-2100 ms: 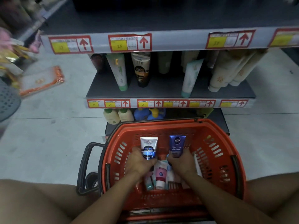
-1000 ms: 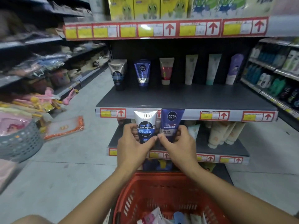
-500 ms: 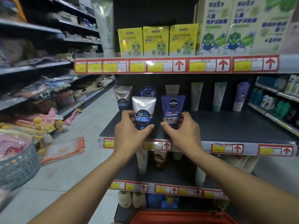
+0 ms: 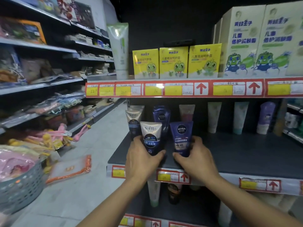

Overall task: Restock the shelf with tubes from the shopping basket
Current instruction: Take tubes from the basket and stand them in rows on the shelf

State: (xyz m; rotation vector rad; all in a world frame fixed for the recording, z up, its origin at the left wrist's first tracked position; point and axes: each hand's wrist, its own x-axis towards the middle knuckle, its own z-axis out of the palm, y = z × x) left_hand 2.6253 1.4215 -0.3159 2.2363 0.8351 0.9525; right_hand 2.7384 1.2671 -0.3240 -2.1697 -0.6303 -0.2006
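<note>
Tubes [image 4: 151, 138] upright — one in each hand's grip.

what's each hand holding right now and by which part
Left hand grips the Softto tube by its lower end; right hand grips the Nivea tube likewise.

On the shelf [image 4: 246, 149], the Softto tube [image 4: 151, 136] stands left of the Nivea tube [image 4: 181, 136], before the back row.

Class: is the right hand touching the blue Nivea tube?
Touching. The head view shows the right hand wrapped round the lower part of the Nivea tube, thumb against its front.
</note>
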